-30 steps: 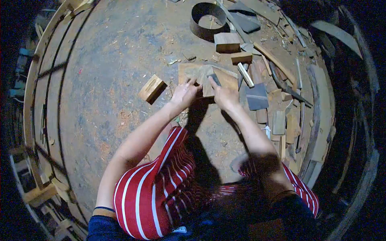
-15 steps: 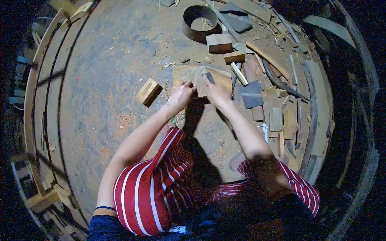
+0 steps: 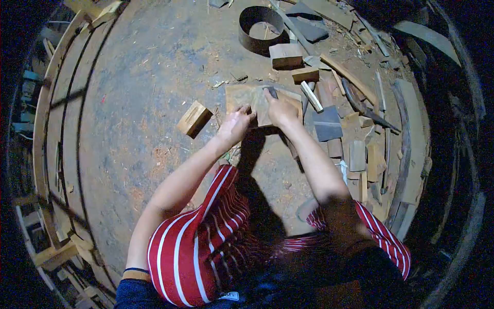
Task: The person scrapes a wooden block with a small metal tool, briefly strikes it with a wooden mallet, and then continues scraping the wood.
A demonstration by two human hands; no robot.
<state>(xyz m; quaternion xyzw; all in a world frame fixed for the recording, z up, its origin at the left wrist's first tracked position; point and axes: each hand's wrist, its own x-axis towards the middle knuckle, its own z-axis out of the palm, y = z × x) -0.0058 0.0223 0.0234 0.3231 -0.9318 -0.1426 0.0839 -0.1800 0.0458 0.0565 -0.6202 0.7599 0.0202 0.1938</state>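
A flat, pale wooden board point(image 3: 237, 97) lies in front of me, just above the ground. At its near edge, my left hand point(image 3: 236, 125) grips it with curled fingers. My right hand point(image 3: 283, 112) presses a small dark grey piece of sandpaper point(image 3: 271, 92) onto the board's upper face, right of the middle. Part of that piece is hidden under the fingers. Left of the board and apart from it sits a wooden block point(image 3: 195, 119). To its right lies a dark grey sheet point(image 3: 328, 123) with a crease across it, like sandpaper.
Beyond the board stand a round metal ring point(image 3: 261, 32) and a wooden block point(image 3: 286, 56). Several offcuts and a long stick point(image 3: 350, 80) lie scattered on the right. Wooden rails point(image 3: 67, 134) run along the left. My knees in striped red cloth point(image 3: 180, 252) frame the near side.
My right hand has slid a little away from me over the board with the sandpaper. The left hand keeps its grip at the near edge. The view has shifted slightly.
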